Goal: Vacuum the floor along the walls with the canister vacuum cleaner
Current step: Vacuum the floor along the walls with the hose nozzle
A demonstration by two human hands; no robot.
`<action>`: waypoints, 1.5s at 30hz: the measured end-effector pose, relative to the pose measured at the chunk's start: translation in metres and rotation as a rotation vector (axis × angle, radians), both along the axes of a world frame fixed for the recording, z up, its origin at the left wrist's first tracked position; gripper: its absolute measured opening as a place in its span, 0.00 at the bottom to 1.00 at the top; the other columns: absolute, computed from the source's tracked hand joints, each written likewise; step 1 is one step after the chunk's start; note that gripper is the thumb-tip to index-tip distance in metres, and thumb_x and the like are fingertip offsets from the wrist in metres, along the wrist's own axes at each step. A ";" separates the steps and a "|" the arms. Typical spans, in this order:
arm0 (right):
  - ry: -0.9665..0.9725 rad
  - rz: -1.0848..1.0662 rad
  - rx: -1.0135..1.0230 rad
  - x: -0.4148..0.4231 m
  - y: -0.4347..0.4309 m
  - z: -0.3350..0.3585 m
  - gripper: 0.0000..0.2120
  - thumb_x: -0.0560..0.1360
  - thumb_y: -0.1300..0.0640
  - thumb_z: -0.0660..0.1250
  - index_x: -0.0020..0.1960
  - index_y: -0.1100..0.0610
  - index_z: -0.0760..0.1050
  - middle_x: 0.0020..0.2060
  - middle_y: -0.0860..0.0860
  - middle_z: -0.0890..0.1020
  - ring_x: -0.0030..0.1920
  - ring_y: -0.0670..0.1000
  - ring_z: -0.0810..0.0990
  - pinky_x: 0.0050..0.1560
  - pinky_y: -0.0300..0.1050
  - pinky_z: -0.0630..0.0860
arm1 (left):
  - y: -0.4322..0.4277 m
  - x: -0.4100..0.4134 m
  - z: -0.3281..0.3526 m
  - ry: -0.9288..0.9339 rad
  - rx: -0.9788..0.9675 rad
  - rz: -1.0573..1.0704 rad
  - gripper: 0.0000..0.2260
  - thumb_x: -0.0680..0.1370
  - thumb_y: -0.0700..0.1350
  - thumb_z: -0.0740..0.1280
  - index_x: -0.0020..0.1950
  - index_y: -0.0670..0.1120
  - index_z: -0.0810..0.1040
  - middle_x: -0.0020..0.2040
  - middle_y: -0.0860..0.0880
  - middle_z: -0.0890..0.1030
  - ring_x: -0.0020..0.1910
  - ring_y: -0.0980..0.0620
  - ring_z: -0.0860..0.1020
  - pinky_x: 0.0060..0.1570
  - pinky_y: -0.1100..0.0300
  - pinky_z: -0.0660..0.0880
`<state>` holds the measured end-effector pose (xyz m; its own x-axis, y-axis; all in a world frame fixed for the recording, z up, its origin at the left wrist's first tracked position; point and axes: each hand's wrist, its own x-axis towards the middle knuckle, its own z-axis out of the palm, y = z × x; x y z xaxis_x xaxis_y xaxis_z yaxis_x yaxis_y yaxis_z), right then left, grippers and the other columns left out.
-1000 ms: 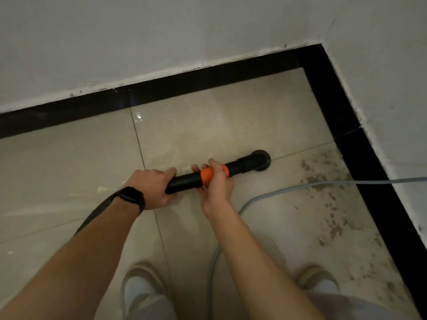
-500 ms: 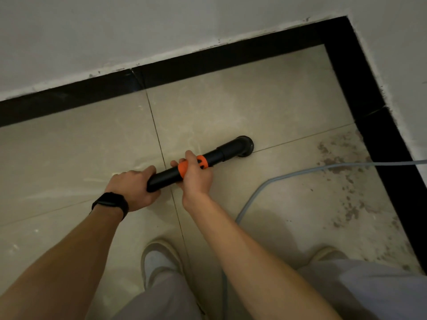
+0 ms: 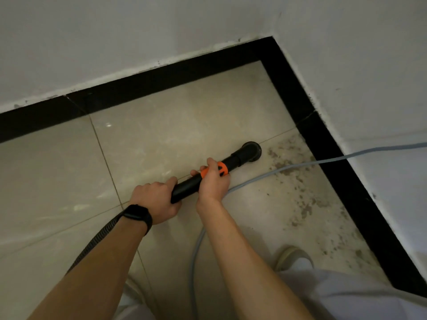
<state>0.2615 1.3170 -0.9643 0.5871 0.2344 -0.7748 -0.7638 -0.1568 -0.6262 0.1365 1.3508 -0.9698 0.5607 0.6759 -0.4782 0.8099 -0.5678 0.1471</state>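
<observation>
Right of centre in the frame, the round black nozzle (image 3: 250, 151) of the vacuum wand (image 3: 187, 189) sits flat on the beige floor tile (image 3: 184, 116). It is just left of a patch of brown grit (image 3: 305, 206) that spreads down the right side along the black skirting (image 3: 161, 82). My left hand (image 3: 154, 202) is wrapped round the lower end of the wand. My right hand (image 3: 212, 185) is clamped round it further up, over the orange collar (image 3: 223, 168). The ribbed hose (image 3: 97, 240) trails under my left forearm toward the lower left; the canister itself is out of view.

What worries me most is the grey cable (image 3: 300, 164). It comes in from the right edge, crosses the skirting and the grit, passes just beside my right hand and loops down between my legs. If I push the nozzle right into the dirt, I judge it could ride over the cable or suck onto it. A step back could snag the cable on my shoe (image 3: 292, 258) at lower right.

The grit looks partly stuck to the tile, so a quick pass might leave some behind. Toward the corner at upper centre, the hard nozzle could knock the skirting, where the paint edge of the wall (image 3: 138, 31) looks chipped. My grip over the collar might also twist that joint loose.
</observation>
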 end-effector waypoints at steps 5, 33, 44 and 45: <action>-0.092 0.046 -0.064 0.023 0.004 -0.002 0.11 0.79 0.58 0.69 0.57 0.60 0.71 0.36 0.55 0.79 0.27 0.50 0.81 0.28 0.40 0.76 | -0.003 0.021 -0.001 -0.080 -0.091 0.067 0.12 0.74 0.57 0.64 0.54 0.55 0.68 0.38 0.54 0.76 0.36 0.49 0.76 0.35 0.58 0.71; -0.120 -0.004 -0.076 0.093 0.021 -0.001 0.12 0.80 0.54 0.68 0.58 0.57 0.67 0.43 0.54 0.79 0.26 0.51 0.80 0.29 0.43 0.79 | 0.019 0.095 -0.005 -0.191 -0.155 0.062 0.07 0.73 0.52 0.67 0.46 0.53 0.71 0.35 0.53 0.75 0.35 0.47 0.76 0.33 0.58 0.71; -0.120 -0.053 -0.056 0.118 0.018 -0.006 0.14 0.79 0.54 0.69 0.59 0.57 0.69 0.42 0.56 0.79 0.26 0.52 0.80 0.31 0.46 0.80 | 0.019 0.121 -0.008 -0.172 -0.132 0.022 0.07 0.73 0.54 0.65 0.45 0.54 0.69 0.36 0.53 0.77 0.34 0.50 0.77 0.36 0.57 0.76; -0.120 -0.058 -0.053 0.121 0.018 -0.006 0.14 0.79 0.54 0.69 0.59 0.57 0.69 0.42 0.56 0.79 0.26 0.52 0.80 0.32 0.46 0.80 | 0.020 0.124 -0.009 -0.171 -0.130 0.016 0.07 0.73 0.54 0.65 0.45 0.54 0.69 0.36 0.53 0.77 0.34 0.50 0.77 0.36 0.57 0.77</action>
<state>0.3823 1.3351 -0.9704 0.6876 0.1587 -0.7085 -0.6926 -0.1498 -0.7056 0.2609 1.3704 -0.9787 0.6306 0.6245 -0.4608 0.7758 -0.5222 0.3540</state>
